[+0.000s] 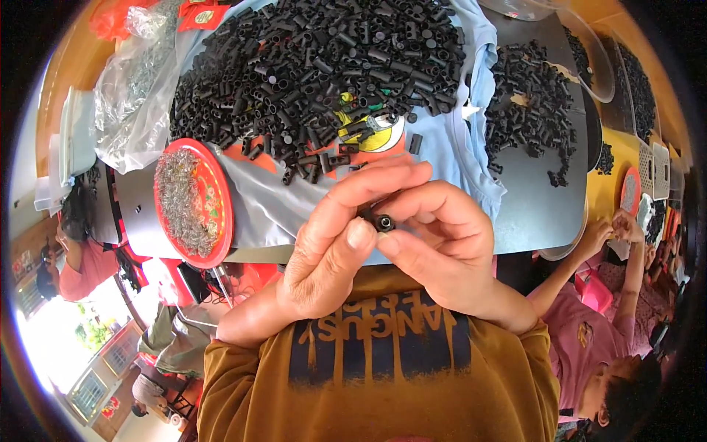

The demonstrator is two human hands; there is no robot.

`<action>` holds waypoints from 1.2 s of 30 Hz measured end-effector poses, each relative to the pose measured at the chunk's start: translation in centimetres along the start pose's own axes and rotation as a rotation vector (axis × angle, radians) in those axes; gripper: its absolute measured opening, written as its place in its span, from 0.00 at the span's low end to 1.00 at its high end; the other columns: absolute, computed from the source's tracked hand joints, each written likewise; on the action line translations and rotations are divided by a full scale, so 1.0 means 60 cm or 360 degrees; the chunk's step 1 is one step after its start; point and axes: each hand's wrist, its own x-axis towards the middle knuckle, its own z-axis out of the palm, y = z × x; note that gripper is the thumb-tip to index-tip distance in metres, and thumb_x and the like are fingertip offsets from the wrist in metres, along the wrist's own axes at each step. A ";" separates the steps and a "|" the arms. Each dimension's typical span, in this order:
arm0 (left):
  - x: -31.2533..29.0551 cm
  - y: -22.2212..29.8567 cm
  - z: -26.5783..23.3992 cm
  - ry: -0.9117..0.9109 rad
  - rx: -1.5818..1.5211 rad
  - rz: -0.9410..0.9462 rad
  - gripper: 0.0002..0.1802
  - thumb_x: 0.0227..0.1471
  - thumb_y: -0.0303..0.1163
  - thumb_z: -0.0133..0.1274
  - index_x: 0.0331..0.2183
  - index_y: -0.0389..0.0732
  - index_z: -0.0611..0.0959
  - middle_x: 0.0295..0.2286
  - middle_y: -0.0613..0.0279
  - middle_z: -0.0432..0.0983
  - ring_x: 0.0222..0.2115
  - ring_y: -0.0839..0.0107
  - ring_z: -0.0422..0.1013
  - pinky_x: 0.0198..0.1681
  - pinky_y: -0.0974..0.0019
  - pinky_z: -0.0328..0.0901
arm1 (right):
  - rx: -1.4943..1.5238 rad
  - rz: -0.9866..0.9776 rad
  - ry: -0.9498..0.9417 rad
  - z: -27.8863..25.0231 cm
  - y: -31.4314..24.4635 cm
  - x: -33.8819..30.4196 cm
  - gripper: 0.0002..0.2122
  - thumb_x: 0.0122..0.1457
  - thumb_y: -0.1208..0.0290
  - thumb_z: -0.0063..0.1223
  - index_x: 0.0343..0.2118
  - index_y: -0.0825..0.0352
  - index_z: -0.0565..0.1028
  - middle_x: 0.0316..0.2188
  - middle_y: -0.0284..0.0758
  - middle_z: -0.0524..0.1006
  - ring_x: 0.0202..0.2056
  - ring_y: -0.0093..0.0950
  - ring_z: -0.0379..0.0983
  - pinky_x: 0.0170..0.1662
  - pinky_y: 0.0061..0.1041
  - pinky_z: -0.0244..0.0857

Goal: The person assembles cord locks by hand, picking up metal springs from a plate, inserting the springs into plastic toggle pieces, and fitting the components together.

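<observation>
Close in front of my chest, my left hand (335, 247) and my right hand (442, 247) meet over the near edge of the table. Between their thumbs and fingertips they pinch a small black tubular plastic part (382, 222), its round open end turned up with a pale ring inside. The rest of that part is hidden by my fingers. Just beyond my hands lies a big heap of similar black plastic parts (317, 66) on a light blue printed cloth (442, 151). A red round tray (225, 221) filled with small metal springs (184, 206) is to the left.
A clear plastic bag (136, 110) of metal pieces lies at the far left. More black parts (530, 110) are spread on the dark tabletop (534, 210) to the right, near clear plastic tubs (596, 66). A co-worker's hands (615, 230) are busy at the right; other people sit around.
</observation>
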 end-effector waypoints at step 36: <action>-0.004 0.001 -0.001 0.0002 0.0898 0.0039 0.45 0.55 0.62 0.26 0.59 0.32 0.53 0.52 0.47 0.65 0.56 0.57 0.59 0.59 0.51 0.35 | 0.0145 0.0135 0.0012 -0.006 -0.009 -0.007 0.12 0.51 0.87 0.52 0.39 0.71 0.70 0.36 0.32 0.72 0.41 0.19 0.68 0.46 0.19 0.62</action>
